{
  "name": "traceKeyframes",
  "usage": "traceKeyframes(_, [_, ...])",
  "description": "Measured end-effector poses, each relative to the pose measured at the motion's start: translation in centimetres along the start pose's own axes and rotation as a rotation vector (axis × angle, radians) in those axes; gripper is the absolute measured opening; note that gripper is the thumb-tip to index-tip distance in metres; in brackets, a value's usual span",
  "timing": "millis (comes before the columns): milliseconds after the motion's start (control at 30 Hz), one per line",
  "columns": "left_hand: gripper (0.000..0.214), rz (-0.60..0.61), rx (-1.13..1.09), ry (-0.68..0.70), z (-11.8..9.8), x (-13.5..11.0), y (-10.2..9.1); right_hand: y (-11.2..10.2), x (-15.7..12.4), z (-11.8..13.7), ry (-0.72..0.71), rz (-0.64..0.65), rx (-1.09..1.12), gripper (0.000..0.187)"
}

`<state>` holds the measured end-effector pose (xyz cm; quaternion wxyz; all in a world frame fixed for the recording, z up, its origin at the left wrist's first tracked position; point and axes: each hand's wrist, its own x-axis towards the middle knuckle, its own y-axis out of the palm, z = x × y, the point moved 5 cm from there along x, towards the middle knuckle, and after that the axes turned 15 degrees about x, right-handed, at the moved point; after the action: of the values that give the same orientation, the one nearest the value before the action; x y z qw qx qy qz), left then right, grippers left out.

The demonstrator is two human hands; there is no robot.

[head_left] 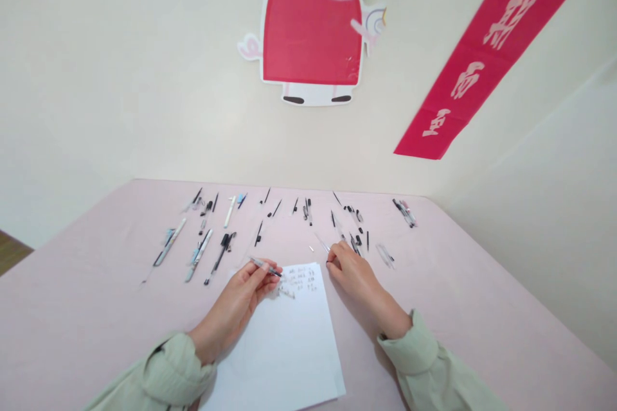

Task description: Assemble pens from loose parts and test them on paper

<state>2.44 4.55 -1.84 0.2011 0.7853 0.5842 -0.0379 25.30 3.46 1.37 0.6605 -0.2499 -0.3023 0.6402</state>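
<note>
My left hand is closed around a pen with a clear barrel and a dark end, held above the top of a white sheet of paper. Small dark handwriting marks the upper part of that sheet. Right of the paper, my right hand rests low at the table, thumb and fingertips pinched on a thin clear tube. A small black piece shows by those fingertips. A short white bit lies just left of the tube.
Pens and pen parts lie in rows on the pink table, among them a white pen, a black pen, a pen cluster and clear pieces. Behind stands a wall with a cartoon cutout and a red banner.
</note>
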Motion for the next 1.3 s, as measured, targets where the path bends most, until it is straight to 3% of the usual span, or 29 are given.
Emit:
traceKeyframes(100, [0.024, 0.026, 0.007, -0.011, 0.1, 0.0, 0.0, 0.1, 0.2, 1.2, 0.001, -0.035, 0.145, 0.007])
traceKeyframes(267, [0.022, 0.079, 0.018, -0.031, 0.3, 0.2, 0.1, 2.6, 0.6, 5.6, -0.165, 0.1, 0.536, 0.006])
traceKeyframes(333, [0.024, 0.119, 0.037, -0.033, 0.4, 0.3, 0.2, 3.9, 0.5, 7.1, -0.217, 0.123, 0.546, 0.01])
traceKeyframes(467, [0.024, 0.168, 0.076, -0.018, 0.6, 0.5, 0.3, 5.3, 0.2, 8.4, -0.277, 0.03, 0.433, 0.013])
traceKeyframes(633, [0.023, 0.124, 0.068, -0.001, 0.6, 0.5, 0.1, 4.8, 0.6, 7.0, -0.293, 0.027, 0.359, 0.01])
traceKeyframes(767, [0.026, 0.097, 0.063, -0.023, 0.4, 0.3, 0.2, 3.6, 1.8, 3.9, -0.108, -0.113, 0.025, 0.011])
traceKeyframes(867, [0.025, 0.096, 0.073, -0.022, 0.3, 0.2, 0.3, 4.2, 2.4, 2.3, 0.005, -0.072, -0.245, 0.013])
traceKeyframes(967, [0.021, 0.08, 0.077, -0.024, 0.3, 0.1, 0.2, 4.7, 2.6, 1.8, 0.026, -0.062, -0.352, 0.012])
traceKeyframes(1133, [0.018, 0.07, 0.084, -0.031, 0.1, -0.2, 0.2, 4.4, 2.7, 1.7, -0.015, -0.099, -0.285, 0.016])
traceKeyframes(1300, [0.016, 0.077, 0.074, -0.021, 0.0, -0.2, 0.2, 3.8, 1.7, 4.1, -0.216, -0.117, 0.18, 0.016])
